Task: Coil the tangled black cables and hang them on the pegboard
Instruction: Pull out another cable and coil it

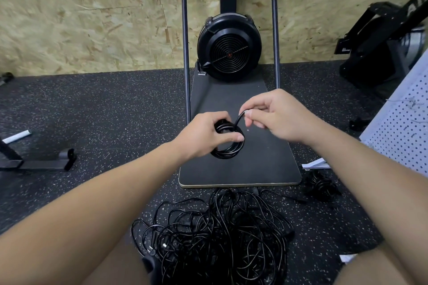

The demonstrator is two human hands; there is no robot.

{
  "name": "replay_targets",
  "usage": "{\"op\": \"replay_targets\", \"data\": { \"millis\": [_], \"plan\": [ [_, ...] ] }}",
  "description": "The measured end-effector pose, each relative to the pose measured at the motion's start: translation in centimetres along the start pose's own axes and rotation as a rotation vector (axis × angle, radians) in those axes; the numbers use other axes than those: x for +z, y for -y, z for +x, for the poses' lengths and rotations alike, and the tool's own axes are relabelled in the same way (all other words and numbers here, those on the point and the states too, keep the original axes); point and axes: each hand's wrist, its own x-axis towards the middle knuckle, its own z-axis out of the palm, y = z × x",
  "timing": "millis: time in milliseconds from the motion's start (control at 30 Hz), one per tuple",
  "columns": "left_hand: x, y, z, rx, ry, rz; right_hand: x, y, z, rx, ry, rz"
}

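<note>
Cable pile (215, 236): tangled black cables on the speckled floor, below both hands and near the person.
Pegboard (403, 127): white, leaning at right, beyond the right forearm.
Coil (228, 146): small black loop held over the dark platform (266, 164).
Left hand (206, 134): fingers curled round the coil.
Right hand (275, 115): pinches the coil's loose end just beside the left.

You have two bare hands in view: your left hand (206, 133) grips one round coil of black cable (228, 146), and your right hand (275, 114) pinches its one loose end. One sprawling tangle of thin black cables (215, 231) lies on the floor; its separate cables can't be counted. A second, smaller black cable bundle (320, 184), possibly one coil, sits by the one white perforated pegboard (403, 127). One round black fan housing (229, 47) stands between two upright dark metal poles (184, 37).
</note>
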Motion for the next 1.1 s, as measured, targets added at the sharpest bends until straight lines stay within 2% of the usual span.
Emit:
{"op": "replay_targets", "data": {
  "millis": [133,233,367,533,633,733,833,933,1033,1100],
  "plan": [
    [-0.4,-0.1,-0.2,0.059,-0.044,0.057,-0.9,-0.3,-0.1,0.043,-0.031,0.232],
    [-0.7,-0.3,-0.4,0.059,-0.063,0.124,-1.8,-0.9,-0.1,0.029,-0.012,0.231],
    [-0.8,-0.8,-0.8,0.088,-0.05,0.136,-1.2,-2.6,0.4,0.015,-0.031,0.035],
    [-0.5,-1.1,-1.3,0.101,0.026,0.08,0.6,-4.4,0.9,-0.182,-0.041,-0.474],
    [-0.1,-1.3,-1.3,0.115,0.02,0.069,1.4,-4.0,1.1,-0.154,-0.008,-0.497],
    [0.1,-1.4,-1.2,0.133,0.034,0.014,2.6,-4.3,1.1,-0.032,-0.029,-0.348],
    [0.2,-1.7,-1.3,0.126,0.033,-0.002,3.3,-4.3,1.1,0.132,-0.045,0.039],
    [-0.2,-1.9,-1.2,0.177,0.046,0.079,3.8,-4.2,1.1,0.236,-0.088,0.344],
    [-0.7,-1.4,-0.9,0.208,0.1,0.182,4.3,-4.4,1.0,0.344,-0.001,0.58],
    [-0.6,-1.1,-0.8,0.238,0.126,0.249,4.3,-4.3,0.8,0.389,0.057,0.639]
  ]
}}
